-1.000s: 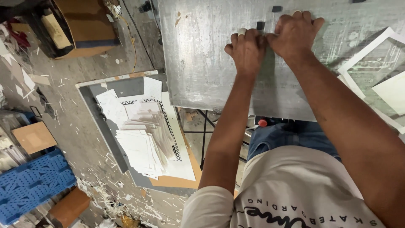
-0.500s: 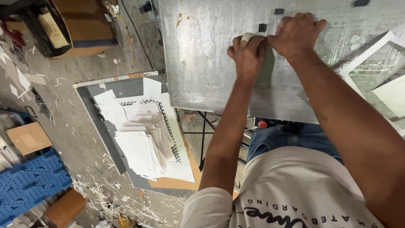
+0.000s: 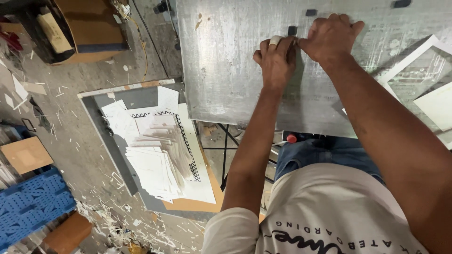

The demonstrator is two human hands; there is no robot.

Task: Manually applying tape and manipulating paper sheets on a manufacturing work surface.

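My left hand (image 3: pixel 278 59) and my right hand (image 3: pixel 332 37) meet fingertip to fingertip on a scratched metal tabletop (image 3: pixel 221 70). Their fingers are curled and pinched together right beside a small black block (image 3: pixel 292 30) fixed on the metal. One finger of my left hand wears a pale tape wrap. Whatever is between the fingertips is hidden by the knuckles. Two more small black blocks (image 3: pixel 310 12) sit farther along the table.
Printed white sheets (image 3: pixel 423 80) lie at the table's right end. Left of the table, a low board (image 3: pixel 113 141) on the floor carries a stack of white paper pieces (image 3: pixel 155 164). Paper scraps litter the concrete floor, with a blue plastic crate (image 3: pixel 30 204) and cardboard boxes (image 3: pixel 80 28) around.
Both hands stay pinched together at the same spot by the black block; only small shifts of the fingers and of the view.
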